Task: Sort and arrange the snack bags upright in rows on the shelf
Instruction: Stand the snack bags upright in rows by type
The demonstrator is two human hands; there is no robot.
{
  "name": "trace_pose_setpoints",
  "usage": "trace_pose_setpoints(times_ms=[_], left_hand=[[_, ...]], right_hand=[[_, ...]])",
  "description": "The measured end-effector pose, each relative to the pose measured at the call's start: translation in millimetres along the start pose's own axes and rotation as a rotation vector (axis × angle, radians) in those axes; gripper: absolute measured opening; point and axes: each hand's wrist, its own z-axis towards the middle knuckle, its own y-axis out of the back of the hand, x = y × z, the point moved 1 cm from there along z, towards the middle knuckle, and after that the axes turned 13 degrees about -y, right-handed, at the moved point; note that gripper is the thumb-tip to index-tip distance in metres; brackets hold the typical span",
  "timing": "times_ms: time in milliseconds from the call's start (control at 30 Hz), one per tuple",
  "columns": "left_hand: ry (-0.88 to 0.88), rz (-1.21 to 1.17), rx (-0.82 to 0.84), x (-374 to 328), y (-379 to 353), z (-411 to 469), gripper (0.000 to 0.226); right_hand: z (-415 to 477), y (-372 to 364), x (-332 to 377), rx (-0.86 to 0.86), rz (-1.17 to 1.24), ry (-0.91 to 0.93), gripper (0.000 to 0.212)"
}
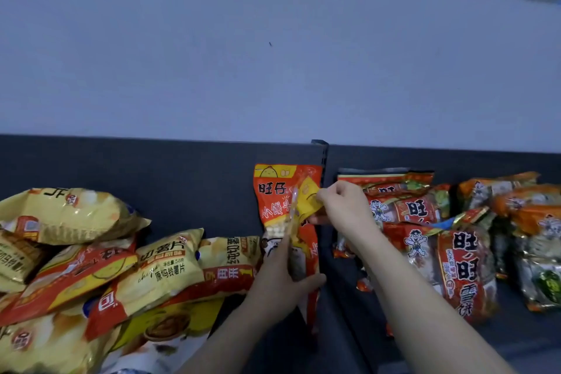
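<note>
Head | left hand [282,285] grips orange snack bag [308,202] bottom | right hand [343,203] pinches its top

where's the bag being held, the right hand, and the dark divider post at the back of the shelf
held bag [308,200], head view, on its yellow upper face
right hand [346,206], head view, on the back of the hand
divider post [320,158], head view, on its upper end above the bags
</note>
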Motion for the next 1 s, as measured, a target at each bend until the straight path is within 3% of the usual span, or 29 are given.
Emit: trace_pose_setpoints(times_ms=[100,200,300,367,467,533,667,767,900,1000], left_hand=[[0.015,0.065,-0.033,12.2,-2.9,4.1,0.062],[0.021,0.122,-0.082,22.7,-2.4,7.3,0.047],[0.116,0.113,-0.159,34.2,-2.5,8.8,0.035],[0.162,0.1,-0.166,40.6,-4.0,9.5,0.033],[0.155,0.081,-0.106,36.9,-8.6,13.6,0.027],[0.121,0.096,-0.068,29.9,-8.2,23.1,0.024],[0.066,0.134,-0.147,28.2,2.6,49.1,0.028],[0.057,0.187,-0.264,40.2,0.6,53.5,0.034],[0.046,0.245,-0.22,52.9,-12.6,40.6,0.07],[0.035,0.332,-0.268,58.1,-14.0,45.1,0.084]], right_hand=[[-0.1,0.1,-16.9,0.211,0.071,0.016,0.029],[17.7,10.5,-40.7,0.179,0.095,-0.042,0.045],[38.8,13.3,-78.8,0.174,-0.188,-0.078,0.03],[39.9,10.3,-101.8,0.323,-0.284,-0.123,0.034],[39.5,7.8,-126.4,0.538,-0.152,-0.206,0.035],[47.7,10.8,-138.4,0.539,-0.048,-0.199,0.04],[64.4,14.0,-142.9,0.426,0.016,-0.102,0.027],[65.7,8.5,-151.6,0.384,-0.025,-0.044,0.036],[66.0,2.1,-168.8,0.388,-0.039,-0.003,0.066],[70.2,-5.2,-167.2,0.374,-0.04,0.041,0.059]])
